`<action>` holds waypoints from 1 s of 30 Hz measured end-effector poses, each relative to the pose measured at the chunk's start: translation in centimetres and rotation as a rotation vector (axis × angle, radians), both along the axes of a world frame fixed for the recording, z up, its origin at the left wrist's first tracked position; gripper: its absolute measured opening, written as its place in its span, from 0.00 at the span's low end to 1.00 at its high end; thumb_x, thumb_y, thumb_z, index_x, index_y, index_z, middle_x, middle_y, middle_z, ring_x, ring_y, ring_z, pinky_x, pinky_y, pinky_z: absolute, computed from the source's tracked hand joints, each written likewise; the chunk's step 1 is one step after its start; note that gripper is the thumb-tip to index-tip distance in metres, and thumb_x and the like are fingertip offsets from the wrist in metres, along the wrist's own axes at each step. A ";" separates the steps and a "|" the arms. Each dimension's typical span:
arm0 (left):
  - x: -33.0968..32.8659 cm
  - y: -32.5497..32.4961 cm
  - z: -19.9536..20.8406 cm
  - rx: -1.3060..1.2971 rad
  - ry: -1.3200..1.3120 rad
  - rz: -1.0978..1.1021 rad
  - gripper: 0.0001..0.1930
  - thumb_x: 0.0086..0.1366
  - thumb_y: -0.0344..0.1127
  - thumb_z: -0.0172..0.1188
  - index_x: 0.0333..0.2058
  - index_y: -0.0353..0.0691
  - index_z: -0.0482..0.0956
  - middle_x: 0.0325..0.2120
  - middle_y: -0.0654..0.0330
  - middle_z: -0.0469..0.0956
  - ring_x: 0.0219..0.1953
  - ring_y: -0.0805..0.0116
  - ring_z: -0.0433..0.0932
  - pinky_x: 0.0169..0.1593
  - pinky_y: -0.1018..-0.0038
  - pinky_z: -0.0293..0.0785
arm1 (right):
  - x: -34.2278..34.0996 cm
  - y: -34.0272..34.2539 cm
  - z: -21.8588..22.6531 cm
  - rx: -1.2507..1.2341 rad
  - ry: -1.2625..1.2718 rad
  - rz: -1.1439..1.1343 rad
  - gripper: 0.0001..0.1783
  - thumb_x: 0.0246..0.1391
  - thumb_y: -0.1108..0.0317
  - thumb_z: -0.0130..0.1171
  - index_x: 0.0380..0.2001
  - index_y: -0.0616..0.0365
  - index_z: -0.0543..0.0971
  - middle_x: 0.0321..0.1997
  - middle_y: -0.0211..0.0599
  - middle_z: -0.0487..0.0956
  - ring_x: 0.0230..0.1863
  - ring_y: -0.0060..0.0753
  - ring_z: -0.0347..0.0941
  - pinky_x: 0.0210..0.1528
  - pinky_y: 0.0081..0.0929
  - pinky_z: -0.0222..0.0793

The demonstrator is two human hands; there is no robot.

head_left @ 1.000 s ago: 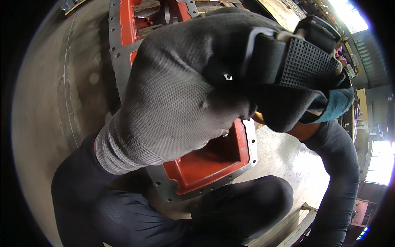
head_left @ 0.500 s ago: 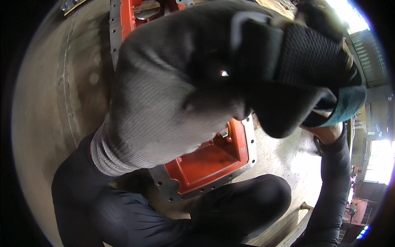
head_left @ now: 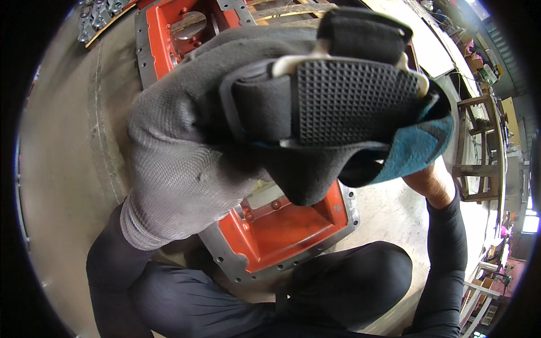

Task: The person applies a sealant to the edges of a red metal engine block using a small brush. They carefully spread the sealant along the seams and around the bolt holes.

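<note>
A black padded strap (head_left: 352, 101) fills the upper middle, close to me. It has a diamond-textured pad, cream-coloured edges, black webbing loops and a teal band at its right end. My left hand (head_left: 180, 135), in a grey knit glove, holds it from the left with the fingers curled behind it. At the teal end is my right hand (head_left: 422, 179), bare at the wrist, its fingers mostly hidden behind the band. The strap is held up between both hands, above a red metal housing (head_left: 287, 242) with a dark, bolt-holed flange.
Farther off at the upper left lies another part of red casting (head_left: 160, 36) with a bored opening. Grey metal parts (head_left: 98, 19) sit at the far left edge. On the right stands a wooden frame (head_left: 473, 169). My bent knees (head_left: 355, 281) are close to the near housing.
The strap has moved left and turned so its textured pad now faces me. My left glove has shifted left with it. The view is sharper.
</note>
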State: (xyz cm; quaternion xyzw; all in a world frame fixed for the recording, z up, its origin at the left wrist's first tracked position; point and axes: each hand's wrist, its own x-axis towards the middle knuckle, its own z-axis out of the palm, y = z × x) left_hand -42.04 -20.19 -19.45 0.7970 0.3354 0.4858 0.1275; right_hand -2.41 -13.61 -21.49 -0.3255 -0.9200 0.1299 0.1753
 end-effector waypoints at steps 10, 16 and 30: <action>-0.1 0.2 -0.6 -0.136 0.012 -0.004 0.36 0.59 0.35 0.80 0.64 0.38 0.74 0.56 0.53 0.83 0.57 0.59 0.85 0.63 0.61 0.83 | -1.2 -0.3 0.3 0.062 -0.106 0.056 0.31 0.60 0.65 0.72 0.62 0.56 0.72 0.63 0.49 0.76 0.61 0.47 0.78 0.59 0.42 0.79; 0.2 1.3 -1.1 -0.093 -0.126 -0.094 0.38 0.57 0.33 0.81 0.65 0.38 0.74 0.57 0.52 0.83 0.58 0.58 0.84 0.64 0.60 0.83 | -3.8 2.9 -0.1 0.129 -0.090 0.121 0.29 0.60 0.67 0.72 0.60 0.57 0.73 0.62 0.48 0.77 0.59 0.47 0.79 0.58 0.42 0.79; -1.3 0.4 -4.5 -0.210 -0.470 -0.053 0.36 0.58 0.30 0.79 0.64 0.39 0.75 0.58 0.52 0.82 0.60 0.58 0.83 0.64 0.58 0.83 | -3.5 3.7 1.2 0.165 -0.155 0.102 0.24 0.59 0.69 0.72 0.56 0.58 0.75 0.58 0.47 0.79 0.56 0.46 0.80 0.54 0.40 0.80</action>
